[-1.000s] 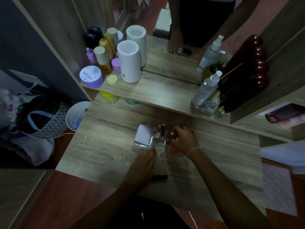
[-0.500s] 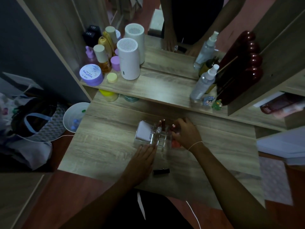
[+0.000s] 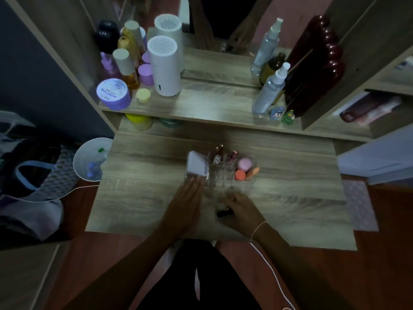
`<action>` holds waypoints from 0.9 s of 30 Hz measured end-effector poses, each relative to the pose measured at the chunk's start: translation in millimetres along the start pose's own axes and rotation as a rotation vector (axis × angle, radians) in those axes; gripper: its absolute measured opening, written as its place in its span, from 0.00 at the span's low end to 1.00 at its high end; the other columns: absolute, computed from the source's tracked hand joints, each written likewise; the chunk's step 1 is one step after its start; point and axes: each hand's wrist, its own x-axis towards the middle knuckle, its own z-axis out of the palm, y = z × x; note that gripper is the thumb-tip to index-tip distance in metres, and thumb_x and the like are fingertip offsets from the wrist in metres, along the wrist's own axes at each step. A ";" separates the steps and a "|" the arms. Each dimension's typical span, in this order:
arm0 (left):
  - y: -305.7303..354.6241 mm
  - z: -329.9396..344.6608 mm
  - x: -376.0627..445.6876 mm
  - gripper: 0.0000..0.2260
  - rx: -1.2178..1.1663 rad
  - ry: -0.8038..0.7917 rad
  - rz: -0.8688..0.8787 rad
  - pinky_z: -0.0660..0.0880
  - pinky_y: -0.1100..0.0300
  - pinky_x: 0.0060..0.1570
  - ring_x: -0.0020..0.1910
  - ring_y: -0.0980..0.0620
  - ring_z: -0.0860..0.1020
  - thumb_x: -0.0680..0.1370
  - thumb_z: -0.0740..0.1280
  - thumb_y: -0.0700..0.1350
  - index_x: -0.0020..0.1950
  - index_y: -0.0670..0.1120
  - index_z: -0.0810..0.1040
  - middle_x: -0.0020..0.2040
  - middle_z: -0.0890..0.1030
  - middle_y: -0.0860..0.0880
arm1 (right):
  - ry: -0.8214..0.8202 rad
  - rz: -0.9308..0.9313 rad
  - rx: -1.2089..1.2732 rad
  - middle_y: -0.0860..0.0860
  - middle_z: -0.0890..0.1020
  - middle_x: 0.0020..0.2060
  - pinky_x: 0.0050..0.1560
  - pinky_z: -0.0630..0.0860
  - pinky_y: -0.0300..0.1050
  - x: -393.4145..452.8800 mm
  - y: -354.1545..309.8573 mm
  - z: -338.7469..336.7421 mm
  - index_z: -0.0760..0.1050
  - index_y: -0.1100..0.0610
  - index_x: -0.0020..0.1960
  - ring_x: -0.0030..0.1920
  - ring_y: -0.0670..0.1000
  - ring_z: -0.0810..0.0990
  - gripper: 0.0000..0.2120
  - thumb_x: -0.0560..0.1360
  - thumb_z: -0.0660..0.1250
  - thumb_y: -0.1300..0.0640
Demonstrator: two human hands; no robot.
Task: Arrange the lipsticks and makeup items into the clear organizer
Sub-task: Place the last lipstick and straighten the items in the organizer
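The clear organizer (image 3: 223, 185) stands mid-table. Its left compartment holds a white box (image 3: 196, 165). Two lipsticks (image 3: 220, 151) stand upright in the middle slots. A pink sponge (image 3: 244, 164) and two orange sponges (image 3: 240, 174) fill the right compartment. My left hand (image 3: 186, 202) lies flat on the table, fingertips touching the organizer's front left corner, holding nothing. My right hand (image 3: 242, 212) is just in front of the organizer, fingers curled over a black lipstick (image 3: 224, 213) that lies on the table, its left end sticking out.
A raised shelf (image 3: 212, 108) behind carries a white cylinder (image 3: 164, 68), a purple jar (image 3: 114, 93), several bottles, two spray bottles (image 3: 269, 89) and a dark red object (image 3: 312, 68). A white bin (image 3: 89, 159) and a bag (image 3: 33, 173) sit left of the table.
My right hand left the organizer's right compartment, uncovering the sponges, and came back toward me onto the black lipstick. My left hand stayed at the organizer's front.
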 end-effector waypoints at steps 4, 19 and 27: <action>-3.0 4.1 -3.8 0.27 0.036 -0.069 -0.010 0.67 0.42 0.66 0.71 0.39 0.65 0.75 0.52 0.49 0.71 0.37 0.65 0.72 0.67 0.38 | 0.010 0.012 -0.047 0.57 0.77 0.60 0.58 0.73 0.52 -4.0 -4.9 14.2 0.78 0.52 0.58 0.61 0.60 0.74 0.21 0.65 0.73 0.53; -11.1 9.2 -3.2 0.28 0.011 -0.141 -0.040 0.66 0.43 0.67 0.73 0.41 0.64 0.77 0.51 0.53 0.73 0.39 0.60 0.74 0.64 0.40 | 0.566 0.225 0.411 0.52 0.83 0.39 0.40 0.76 0.41 33.2 -16.8 -39.1 0.76 0.54 0.45 0.37 0.48 0.80 0.10 0.67 0.74 0.60; -5.9 2.2 -4.2 0.30 -0.050 -0.123 -0.049 0.70 0.42 0.64 0.71 0.39 0.65 0.75 0.54 0.54 0.72 0.37 0.63 0.73 0.66 0.38 | 0.509 0.183 0.290 0.58 0.83 0.44 0.50 0.79 0.49 62.3 -13.3 -48.8 0.77 0.57 0.51 0.47 0.56 0.81 0.12 0.69 0.70 0.66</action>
